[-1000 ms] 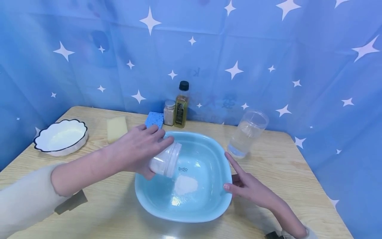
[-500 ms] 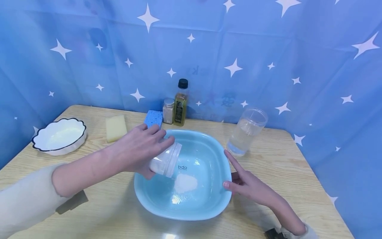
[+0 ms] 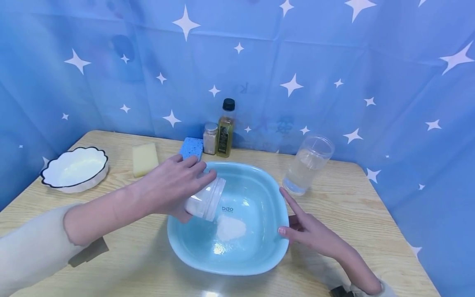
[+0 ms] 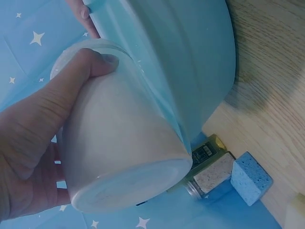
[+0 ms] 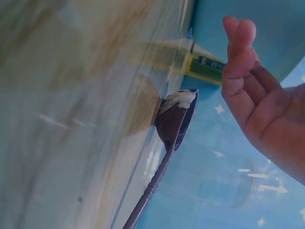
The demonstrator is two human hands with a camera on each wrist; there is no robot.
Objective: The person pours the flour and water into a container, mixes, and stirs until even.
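Fingers (image 3: 193, 167) of the left hand (image 3: 170, 187) wrap round a clear plastic jar (image 3: 205, 201) of white powder, tilted mouth-down over the near-left side of a light blue basin (image 3: 259, 255) on the wooden counter (image 3: 352, 214). Compared with a second ago the jar's tilt and position are all but unchanged, and the small white heap of powder (image 3: 231, 228) on the basin floor looks about the same size, which suggests the pour has slowed or paused rather than moved on. From the left wrist view the thumb (image 4: 71, 81) lies along the jar's side, its base facing the camera. The right hand (image 3: 309, 231) rests against the basin's right rim, fingers straight and slightly spread, steadying it exactly as before. Behind the basin stand a glass of water (image 3: 307, 166), an oil bottle (image 3: 225, 130), a small spice jar (image 3: 210, 139), a blue sponge (image 3: 191, 148) and a yellow sponge (image 3: 144, 159); a white scalloped dish (image 3: 76, 169) sits at far left. The right wrist view shows a dark spoon (image 5: 174, 121) smeared with something white, though where it lies is unclear.
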